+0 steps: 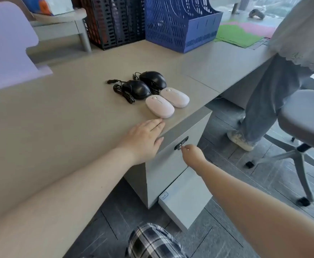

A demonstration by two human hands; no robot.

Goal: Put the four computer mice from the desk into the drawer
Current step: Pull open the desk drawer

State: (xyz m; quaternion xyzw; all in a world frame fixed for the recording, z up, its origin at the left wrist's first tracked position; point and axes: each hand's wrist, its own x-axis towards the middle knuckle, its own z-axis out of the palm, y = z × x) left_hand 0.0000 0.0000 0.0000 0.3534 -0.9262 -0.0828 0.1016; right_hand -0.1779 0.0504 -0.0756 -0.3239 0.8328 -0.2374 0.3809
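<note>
Two pale pink wireless mice, the near pink mouse [160, 106] and the far pink mouse [174, 97], lie side by side near the desk corner. Behind them sit two black wired mice, the left black mouse [138, 89] and the right black mouse [152, 79], with coiled cables. My left hand [143, 138] rests flat on the desk edge just in front of the near pink mouse, fingers apart. My right hand [192, 154] pinches the small knob by the black combination lock [181, 143] on the grey drawer front [171, 164], which looks closed.
A blue file rack [182, 23] and a black one [113, 19] stand at the back of the desk [59, 118]. A lower drawer [186, 198] juts out near the floor. Another person's legs [260, 112] and a grey swivel chair [305, 123] are at the right.
</note>
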